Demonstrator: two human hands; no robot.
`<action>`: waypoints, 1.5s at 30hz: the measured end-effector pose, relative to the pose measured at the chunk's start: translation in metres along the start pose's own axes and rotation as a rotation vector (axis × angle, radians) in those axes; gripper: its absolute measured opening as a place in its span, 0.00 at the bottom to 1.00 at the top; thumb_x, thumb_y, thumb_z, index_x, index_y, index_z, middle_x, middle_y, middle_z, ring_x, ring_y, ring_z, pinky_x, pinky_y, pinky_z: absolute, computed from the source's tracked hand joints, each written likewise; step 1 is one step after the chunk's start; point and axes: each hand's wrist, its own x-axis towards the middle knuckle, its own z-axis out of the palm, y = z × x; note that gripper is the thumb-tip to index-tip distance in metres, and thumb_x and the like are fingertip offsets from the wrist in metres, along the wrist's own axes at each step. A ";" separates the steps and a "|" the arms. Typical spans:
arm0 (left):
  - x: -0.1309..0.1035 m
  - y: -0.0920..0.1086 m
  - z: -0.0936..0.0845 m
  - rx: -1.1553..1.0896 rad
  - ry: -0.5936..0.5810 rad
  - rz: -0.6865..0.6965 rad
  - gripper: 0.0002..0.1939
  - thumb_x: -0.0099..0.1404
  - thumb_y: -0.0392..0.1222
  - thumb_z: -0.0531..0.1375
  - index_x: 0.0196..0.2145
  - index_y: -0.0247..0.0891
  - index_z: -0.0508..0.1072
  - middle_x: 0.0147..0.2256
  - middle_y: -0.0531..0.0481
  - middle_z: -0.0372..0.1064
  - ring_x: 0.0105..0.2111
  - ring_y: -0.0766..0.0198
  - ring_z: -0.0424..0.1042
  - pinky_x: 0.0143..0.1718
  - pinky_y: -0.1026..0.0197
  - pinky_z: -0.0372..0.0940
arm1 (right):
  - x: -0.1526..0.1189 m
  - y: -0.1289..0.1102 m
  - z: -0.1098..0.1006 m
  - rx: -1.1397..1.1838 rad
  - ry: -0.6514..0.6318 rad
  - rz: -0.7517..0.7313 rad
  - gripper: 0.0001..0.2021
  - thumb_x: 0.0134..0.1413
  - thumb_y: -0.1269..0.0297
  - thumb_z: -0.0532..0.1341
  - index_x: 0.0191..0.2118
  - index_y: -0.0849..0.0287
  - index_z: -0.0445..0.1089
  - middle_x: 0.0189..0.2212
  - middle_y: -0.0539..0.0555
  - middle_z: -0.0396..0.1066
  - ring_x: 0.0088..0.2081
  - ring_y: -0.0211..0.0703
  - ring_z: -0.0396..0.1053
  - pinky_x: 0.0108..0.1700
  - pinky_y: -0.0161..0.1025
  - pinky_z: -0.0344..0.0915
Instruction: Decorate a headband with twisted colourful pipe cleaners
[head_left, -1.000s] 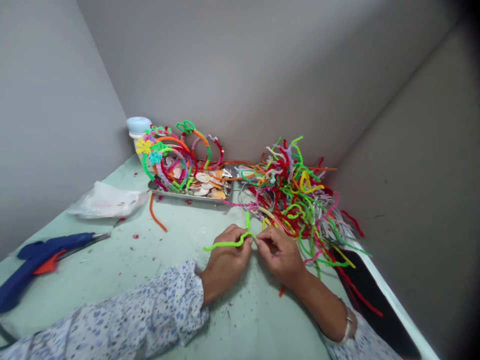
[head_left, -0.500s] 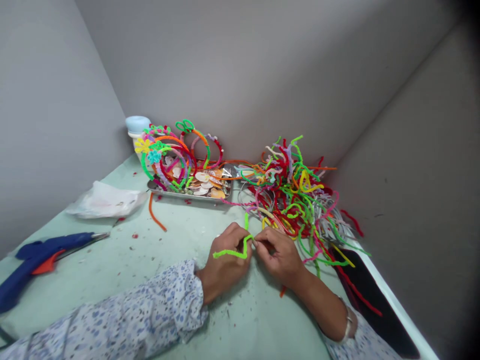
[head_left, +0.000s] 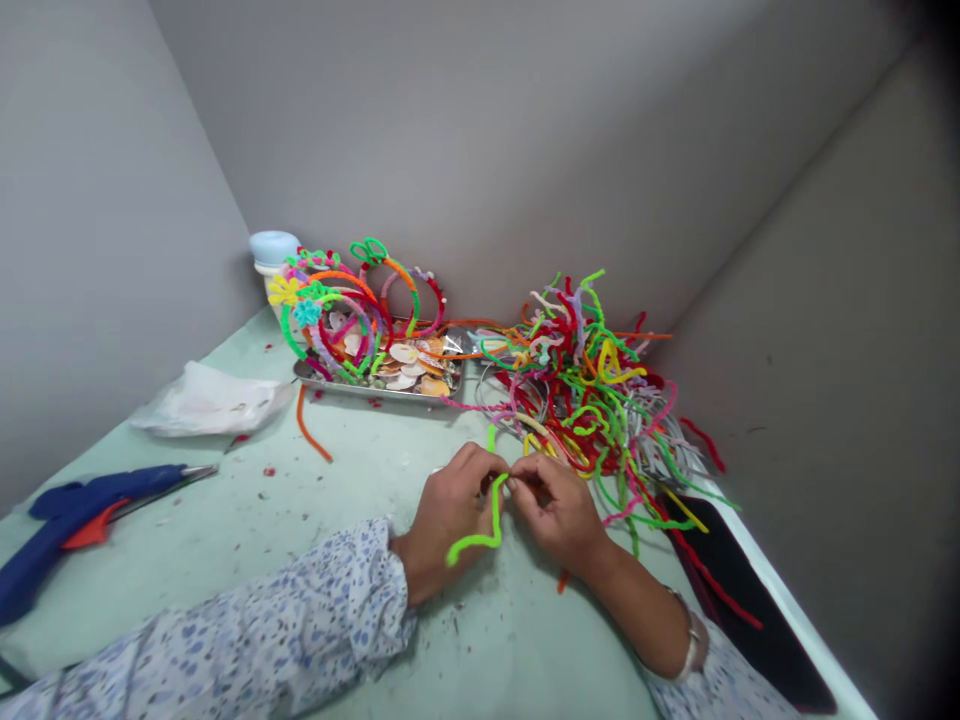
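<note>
A bright green pipe cleaner, bent at an angle, is pinched between my two hands near the middle of the table. My left hand is closed on it, with a short green end sticking up behind the fingers and a longer bent end hanging over the back of the hand. With thumb and forefinger, my right hand pinches at the same spot, the fingertips of both hands almost touching. The exact part between the fingertips is hidden.
Behind my right hand lies a tangled heap of coloured pipe cleaners. A metal tray holds shell-like pieces and decorated hoops. Further left are a plastic bag and a blue glue gun. A dark flat object lies along the right edge.
The loose bent end of the green pipe cleaner has swung downward and slightly right over my left hand. Both hands stay in nearly the same place.
</note>
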 end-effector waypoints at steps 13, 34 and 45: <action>0.001 -0.002 -0.002 -0.018 -0.023 0.073 0.09 0.57 0.28 0.53 0.34 0.38 0.68 0.31 0.50 0.63 0.32 0.65 0.64 0.33 0.64 0.61 | 0.003 -0.006 -0.004 0.030 -0.014 -0.014 0.06 0.55 0.70 0.55 0.35 0.56 0.70 0.27 0.52 0.69 0.30 0.41 0.66 0.33 0.38 0.62; 0.000 0.010 -0.002 -0.365 0.042 -0.205 0.07 0.64 0.41 0.54 0.31 0.36 0.68 0.29 0.51 0.66 0.31 0.67 0.65 0.35 0.64 0.60 | -0.001 -0.003 -0.002 0.103 0.107 0.031 0.06 0.55 0.71 0.56 0.37 0.56 0.69 0.32 0.53 0.70 0.34 0.43 0.68 0.37 0.40 0.64; 0.000 0.006 0.006 -0.573 -0.027 -0.410 0.09 0.64 0.44 0.54 0.33 0.36 0.69 0.26 0.55 0.64 0.27 0.69 0.63 0.30 0.66 0.58 | 0.001 -0.002 -0.001 0.048 0.117 -0.048 0.06 0.55 0.71 0.56 0.37 0.56 0.69 0.31 0.52 0.71 0.34 0.43 0.68 0.37 0.40 0.64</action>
